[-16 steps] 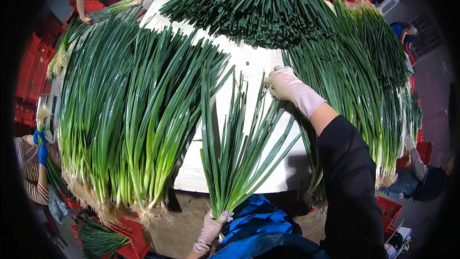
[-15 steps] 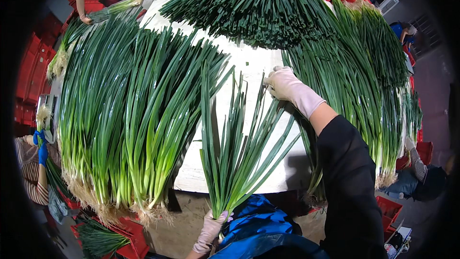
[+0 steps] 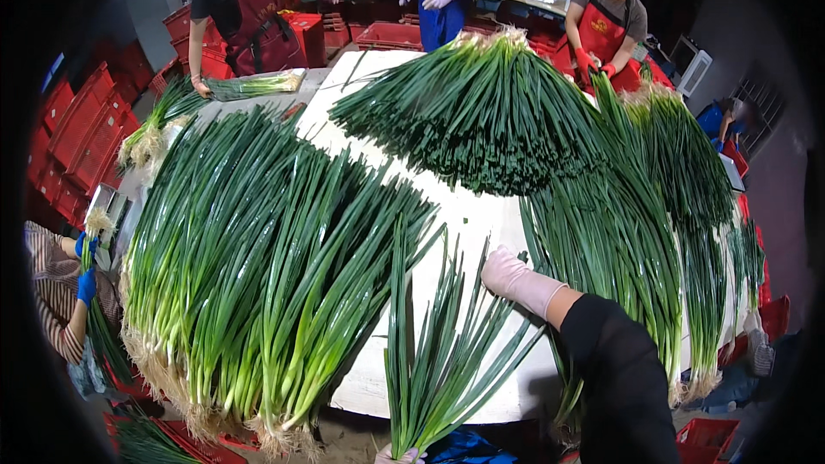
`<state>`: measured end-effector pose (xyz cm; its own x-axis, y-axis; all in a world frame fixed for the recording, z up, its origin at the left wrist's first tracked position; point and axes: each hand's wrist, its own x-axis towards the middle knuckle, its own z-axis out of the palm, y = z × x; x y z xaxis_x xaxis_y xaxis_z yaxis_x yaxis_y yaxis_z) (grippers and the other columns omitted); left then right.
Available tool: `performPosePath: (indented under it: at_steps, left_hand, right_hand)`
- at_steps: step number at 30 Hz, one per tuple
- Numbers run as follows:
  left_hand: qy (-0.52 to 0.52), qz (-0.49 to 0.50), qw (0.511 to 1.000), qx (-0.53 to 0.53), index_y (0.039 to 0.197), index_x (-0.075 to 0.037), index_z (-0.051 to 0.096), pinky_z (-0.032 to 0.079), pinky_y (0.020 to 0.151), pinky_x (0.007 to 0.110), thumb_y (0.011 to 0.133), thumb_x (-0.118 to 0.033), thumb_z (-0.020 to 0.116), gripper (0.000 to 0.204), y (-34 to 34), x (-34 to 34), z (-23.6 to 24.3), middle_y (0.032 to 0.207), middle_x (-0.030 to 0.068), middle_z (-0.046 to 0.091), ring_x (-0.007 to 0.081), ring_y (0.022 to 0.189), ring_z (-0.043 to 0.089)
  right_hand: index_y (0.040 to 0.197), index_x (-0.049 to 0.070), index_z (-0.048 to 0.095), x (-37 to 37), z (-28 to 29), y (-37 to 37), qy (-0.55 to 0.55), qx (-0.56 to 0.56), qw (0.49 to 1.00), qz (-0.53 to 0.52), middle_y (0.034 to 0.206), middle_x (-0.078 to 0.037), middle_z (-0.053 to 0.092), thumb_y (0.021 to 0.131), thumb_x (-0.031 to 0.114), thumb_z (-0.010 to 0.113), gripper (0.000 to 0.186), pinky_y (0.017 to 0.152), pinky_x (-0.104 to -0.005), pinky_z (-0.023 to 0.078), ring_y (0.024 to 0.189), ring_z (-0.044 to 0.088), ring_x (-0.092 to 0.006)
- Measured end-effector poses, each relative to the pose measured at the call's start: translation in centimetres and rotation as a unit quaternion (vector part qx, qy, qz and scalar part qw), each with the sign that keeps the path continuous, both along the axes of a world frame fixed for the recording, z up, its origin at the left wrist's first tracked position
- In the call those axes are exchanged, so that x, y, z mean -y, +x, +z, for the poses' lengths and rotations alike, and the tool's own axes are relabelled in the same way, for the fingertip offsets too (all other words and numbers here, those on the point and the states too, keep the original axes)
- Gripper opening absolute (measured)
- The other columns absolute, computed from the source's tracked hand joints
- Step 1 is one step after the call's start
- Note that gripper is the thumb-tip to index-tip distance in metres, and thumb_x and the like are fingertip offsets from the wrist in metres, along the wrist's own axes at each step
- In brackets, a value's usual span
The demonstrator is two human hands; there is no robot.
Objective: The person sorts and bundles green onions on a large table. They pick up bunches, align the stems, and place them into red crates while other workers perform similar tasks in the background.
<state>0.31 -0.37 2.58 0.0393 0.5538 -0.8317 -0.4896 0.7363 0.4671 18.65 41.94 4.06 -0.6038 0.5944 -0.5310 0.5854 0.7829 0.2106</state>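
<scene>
My left hand [image 3: 398, 456], in a pale pink glove and mostly cut off by the lower edge, grips the base of a loose bunch of long leek-like stalks [image 3: 421, 395]. The leaves fan upward over a white board [image 3: 455, 206]. My right hand [image 3: 507, 271], gloved alike, is closed among that bunch's upper leaf tips; its fingers hide what it grips. A small dark green piece lies by its knuckles. Thick rows of stalks with pale roots lie left [image 3: 241, 258] and right [image 3: 619, 266]. Another heap [image 3: 464, 112] tops the board, its cut tips toward me.
Co-workers stand round the table: one in maroon [image 3: 253, 26], one in blue [image 3: 443, 9], one with red gloves [image 3: 601, 30], a striped-sleeved one [image 3: 60, 301] with blue gloves at left, others at right. Red crates [image 3: 77, 146] are stacked left; more sit below the table's edges.
The view has tilted up, showing more co-workers and putting the board lower in frame. My left hand is now mostly cut off. My right hand remains near the bunch's leaf tips.
</scene>
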Motion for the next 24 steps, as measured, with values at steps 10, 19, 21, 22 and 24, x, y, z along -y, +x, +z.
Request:
performPosePath:
  at_steps: [10,19,21,22,24]
  left_hand:
    - [0.036,-0.006,0.999,-0.022,0.109,-0.002,0.061,0.049,0.058,0.024,0.088,-0.017,0.063,0.025,-0.5,-0.3,1.3,0.085,0.0068,0.067,0.0116,0.068,0.060]
    - [0.051,0.009,0.996,0.079,0.111,-0.002,0.055,0.046,0.050,0.020,0.092,-0.014,0.056,0.022,-0.6,-2.7,7.9,0.080,0.0058,0.062,0.0103,0.060,0.056]
    - [0.056,0.008,0.996,0.069,0.113,-0.001,0.055,0.047,0.051,0.020,0.091,-0.015,0.057,0.025,-0.4,-2.2,8.3,0.083,0.0067,0.062,0.0108,0.062,0.057]
    - [0.064,0.020,0.995,0.068,0.116,-0.001,0.055,0.046,0.050,0.021,0.092,-0.019,0.059,0.030,-0.3,-1.6,9.1,0.079,0.0056,0.061,0.0102,0.059,0.055]
    - [0.052,-0.078,0.990,0.104,0.125,0.001,0.051,0.053,0.080,0.033,0.094,-0.023,0.059,0.041,-1.9,-1.6,4.9,0.107,0.0155,0.065,0.0191,0.088,0.064]
  right_hand:
    - [0.095,0.001,0.066,-1.2,2.2,2.3,0.187,-0.318,0.910,-0.187,0.085,-0.016,0.066,0.083,0.023,0.059,0.026,0.080,-0.0420,0.049,0.085,0.064,-0.0318]
    - [0.105,0.006,0.065,18.4,7.4,6.3,-0.483,-0.229,0.769,-0.351,0.095,-0.010,0.067,0.091,0.038,0.057,0.036,0.076,-0.0304,0.052,0.084,0.063,-0.0155]
    - [0.115,0.004,0.060,23.9,4.0,5.8,-0.604,-0.223,0.662,-0.385,0.102,-0.012,0.066,0.089,0.041,0.062,0.045,0.081,-0.0309,0.051,0.094,0.062,-0.0180]
    - [0.121,0.003,0.056,26.1,2.9,5.1,-0.633,-0.258,0.600,-0.415,0.107,-0.013,0.064,0.088,0.042,0.064,0.052,0.084,-0.0316,0.050,0.098,0.061,-0.0202]
    - [0.132,0.001,0.043,28.7,1.0,4.6,-0.692,-0.395,0.425,-0.431,0.122,-0.016,0.054,0.088,0.039,0.064,0.062,0.087,-0.0337,0.049,0.103,0.058,-0.0235]
